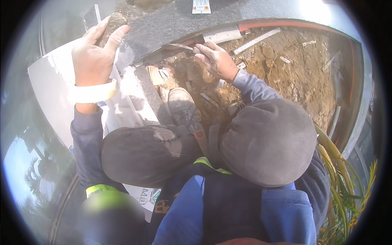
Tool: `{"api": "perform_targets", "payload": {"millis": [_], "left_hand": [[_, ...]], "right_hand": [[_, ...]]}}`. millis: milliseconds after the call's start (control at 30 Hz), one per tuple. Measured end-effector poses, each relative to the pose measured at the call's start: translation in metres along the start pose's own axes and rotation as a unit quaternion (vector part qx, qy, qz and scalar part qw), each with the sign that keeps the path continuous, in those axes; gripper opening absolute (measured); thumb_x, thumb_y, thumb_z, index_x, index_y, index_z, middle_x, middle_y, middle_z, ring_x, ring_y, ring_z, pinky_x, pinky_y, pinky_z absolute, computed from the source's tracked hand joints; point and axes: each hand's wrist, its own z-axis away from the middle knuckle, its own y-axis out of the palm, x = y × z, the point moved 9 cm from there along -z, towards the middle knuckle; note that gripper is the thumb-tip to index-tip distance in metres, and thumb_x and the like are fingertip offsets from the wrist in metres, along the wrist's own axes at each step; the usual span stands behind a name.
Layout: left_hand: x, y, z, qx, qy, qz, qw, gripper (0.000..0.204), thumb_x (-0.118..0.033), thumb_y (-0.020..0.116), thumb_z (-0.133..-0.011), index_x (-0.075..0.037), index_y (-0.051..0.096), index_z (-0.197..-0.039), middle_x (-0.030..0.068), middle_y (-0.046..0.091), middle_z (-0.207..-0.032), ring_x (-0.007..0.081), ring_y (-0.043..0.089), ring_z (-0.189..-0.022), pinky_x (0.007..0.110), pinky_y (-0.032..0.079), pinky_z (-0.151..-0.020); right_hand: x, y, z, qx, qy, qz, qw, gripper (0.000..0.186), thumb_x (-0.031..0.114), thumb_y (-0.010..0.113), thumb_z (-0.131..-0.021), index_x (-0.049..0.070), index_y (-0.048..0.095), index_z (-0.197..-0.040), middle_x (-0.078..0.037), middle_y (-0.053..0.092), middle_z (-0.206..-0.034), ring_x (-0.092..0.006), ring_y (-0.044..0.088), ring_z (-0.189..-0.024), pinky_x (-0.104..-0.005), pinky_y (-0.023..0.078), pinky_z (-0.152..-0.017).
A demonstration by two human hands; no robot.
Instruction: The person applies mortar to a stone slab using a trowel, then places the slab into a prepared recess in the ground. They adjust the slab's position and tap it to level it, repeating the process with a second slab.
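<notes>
My left hand [94, 55] is raised at the upper left, with a white band on its wrist. Between its thumb and fingers is a rough brownish lump [117, 21], whose exact kind I cannot make out. Close to the inner edge of a grey speckled slab [157, 28], my right hand [218, 62] is closed on a thin flat-bladed tool [179, 46]. Its blade points left along the slab edge, while the fingers hide most of the handle. Pale dust coats both hands.
Brown soil [286, 69] fills the curved bed, with pale strips and fragments scattered over it. A white tube [201, 6] lies on the slab at the top. My shoe [181, 102] is planted inside the bed. White sheets [55, 81] lie left; a leafy plant [343, 183] stands lower right.
</notes>
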Motion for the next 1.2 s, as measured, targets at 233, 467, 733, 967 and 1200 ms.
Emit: {"api": "perform_targets", "payload": {"millis": [233,467,733,967,1200], "left_hand": [[-0.007,0.004,-0.005,0.02,-0.021,-0.009,1.0,0.045,-0.026,0.081,-0.09,0.004,0.072,-0.122,0.0156,0.077,-0.11,0.0193,0.072,-0.096,0.029,0.054,-0.088],[0.001,0.006,-0.005,0.015,-0.037,-0.025,0.999,0.051,-0.028,0.082,-0.09,0.006,0.07,-0.124,0.0189,0.076,-0.113,0.0221,0.071,-0.102,0.031,0.053,-0.092],[0.001,0.01,-0.006,0.028,-0.041,-0.045,0.998,0.051,-0.027,0.082,-0.09,0.008,0.069,-0.125,0.0211,0.074,-0.119,0.0255,0.07,-0.11,0.033,0.051,-0.097],[0.005,0.009,-0.007,0.033,-0.048,-0.049,0.997,0.052,-0.027,0.081,-0.09,0.008,0.068,-0.128,0.0227,0.072,-0.125,0.0288,0.068,-0.118,0.034,0.049,-0.103],[0.009,0.01,-0.006,0.036,-0.071,-0.035,0.996,0.055,-0.028,0.08,-0.092,0.01,0.066,-0.128,0.0244,0.07,-0.128,0.0303,0.066,-0.122,0.035,0.047,-0.106]], "right_hand": [[-0.024,-0.058,0.023,-0.088,0.003,0.019,0.996,0.032,0.023,0.068,-0.1,0.001,0.068,-0.123,-0.014,0.067,-0.103,-0.0303,0.069,-0.084,-0.0387,0.057,-0.074],[-0.05,-0.099,0.035,-0.102,0.026,-0.01,0.994,0.032,0.02,0.069,-0.099,0.0,0.069,-0.123,-0.012,0.066,-0.097,-0.0262,0.068,-0.08,-0.0368,0.055,-0.071],[-0.074,-0.143,0.045,-0.113,0.02,0.041,0.993,0.032,0.023,0.068,-0.1,-0.002,0.071,-0.12,-0.012,0.069,-0.099,-0.0249,0.069,-0.082,-0.0365,0.056,-0.072],[-0.092,-0.171,0.05,-0.126,0.005,0.045,0.991,0.034,0.024,0.067,-0.101,-0.003,0.071,-0.12,-0.013,0.07,-0.101,-0.0262,0.069,-0.087,-0.0374,0.055,-0.078],[-0.109,-0.196,0.065,-0.137,0.059,0.062,0.987,0.034,0.024,0.066,-0.102,-0.003,0.07,-0.122,-0.013,0.07,-0.101,-0.0245,0.069,-0.089,-0.0358,0.054,-0.08]]}}
